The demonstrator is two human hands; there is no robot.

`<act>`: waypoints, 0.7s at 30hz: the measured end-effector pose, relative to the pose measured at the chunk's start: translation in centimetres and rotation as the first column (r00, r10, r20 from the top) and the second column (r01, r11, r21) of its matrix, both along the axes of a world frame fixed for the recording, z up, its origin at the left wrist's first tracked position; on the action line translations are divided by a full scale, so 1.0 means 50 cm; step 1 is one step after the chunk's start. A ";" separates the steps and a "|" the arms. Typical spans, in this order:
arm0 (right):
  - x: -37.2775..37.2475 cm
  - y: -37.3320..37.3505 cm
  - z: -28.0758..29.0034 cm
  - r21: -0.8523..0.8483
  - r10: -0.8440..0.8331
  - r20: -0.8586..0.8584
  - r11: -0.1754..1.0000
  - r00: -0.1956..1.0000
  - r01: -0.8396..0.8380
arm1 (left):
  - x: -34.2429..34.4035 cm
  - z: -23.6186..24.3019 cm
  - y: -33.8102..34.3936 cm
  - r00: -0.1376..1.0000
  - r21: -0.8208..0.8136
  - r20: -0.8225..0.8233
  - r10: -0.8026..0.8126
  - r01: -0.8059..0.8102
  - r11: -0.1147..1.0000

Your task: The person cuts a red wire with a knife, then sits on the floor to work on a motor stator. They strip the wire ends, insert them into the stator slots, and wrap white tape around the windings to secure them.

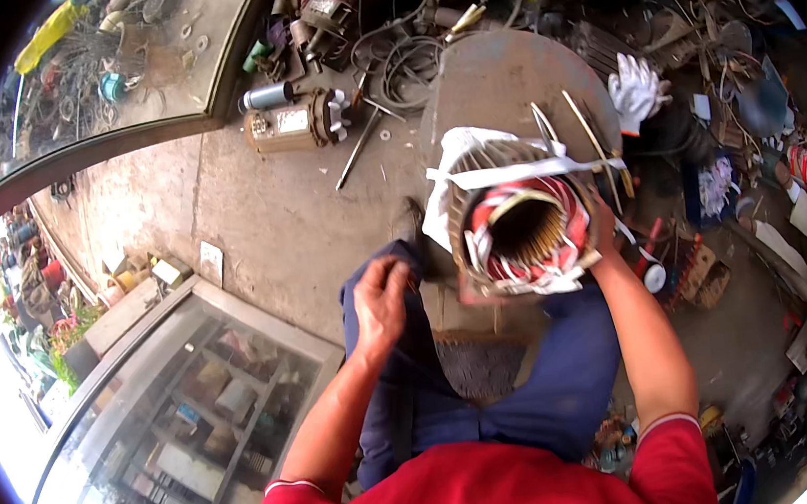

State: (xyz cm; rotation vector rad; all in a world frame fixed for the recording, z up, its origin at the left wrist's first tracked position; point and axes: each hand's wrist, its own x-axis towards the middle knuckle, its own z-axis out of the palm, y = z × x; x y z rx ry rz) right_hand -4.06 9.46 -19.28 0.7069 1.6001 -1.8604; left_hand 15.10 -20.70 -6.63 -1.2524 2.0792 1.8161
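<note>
A motor stator (469, 235) with a finned housing faces up at me between my knees, in front of a round worn tabletop (493, 75). Red insulation and white lacing (576, 258) ring its dark bore. A white tape (523, 172) lies across its top, beside a crumpled white cloth (457, 148). My right hand (605, 226) grips the stator's right side, its fingers partly hidden behind it. Above my left knee, apart from the stator, my left hand (384, 298) is closed with curled fingers; whatever it may hold is hidden.
Thin sticks (589, 129) lie on the round top. An electric motor (287, 123) and a metal rod (358, 148) rest on the floor ahead. White gloves (637, 90) lie right, among piled scrap and wires. A glass-topped cabinet (204, 411) stands at my left.
</note>
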 end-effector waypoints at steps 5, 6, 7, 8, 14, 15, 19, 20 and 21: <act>0.026 0.021 -0.034 0.637 0.494 -0.344 0.748 0.799 -0.188 | -0.081 -0.189 -0.101 0.945 -0.023 -0.290 0.149 -0.162 0.986; 0.034 0.025 -0.036 0.676 0.529 -0.371 0.717 0.763 -0.169 | -0.076 -0.218 -0.104 0.945 0.020 -0.284 0.165 -0.166 0.986; 0.034 0.027 -0.040 0.700 0.552 -0.400 0.699 0.732 -0.145 | -0.085 -0.227 -0.101 0.913 0.039 -0.367 0.177 -0.175 0.984; 0.034 0.029 -0.043 0.723 0.574 -0.430 0.681 0.697 -0.115 | -0.092 -0.223 -0.099 0.874 0.051 -0.450 0.184 -0.180 0.982; 0.037 0.048 -0.058 0.813 0.730 -0.581 0.546 0.361 0.203 | -0.042 -0.177 -0.077 0.754 -0.144 -0.646 0.119 -0.273 0.951; 0.068 0.060 -0.051 0.802 0.751 -0.596 0.533 0.286 0.272 | -0.001 -0.174 -0.062 0.753 -0.157 -0.645 0.131 -0.299 0.941; 0.255 0.028 0.099 0.755 0.639 -0.654 0.580 0.405 0.305 | 0.138 -0.102 0.030 0.781 -0.048 -0.612 0.125 -0.194 0.980; 0.317 0.015 0.119 0.618 0.538 -0.785 0.715 0.305 0.327 | 0.167 -0.096 0.068 0.786 0.016 -0.608 0.113 -0.131 0.991; 0.395 -0.012 0.172 0.568 0.456 -0.781 0.803 0.428 0.180 | 0.202 -0.077 0.108 0.803 -0.046 -0.596 0.001 -0.036 0.998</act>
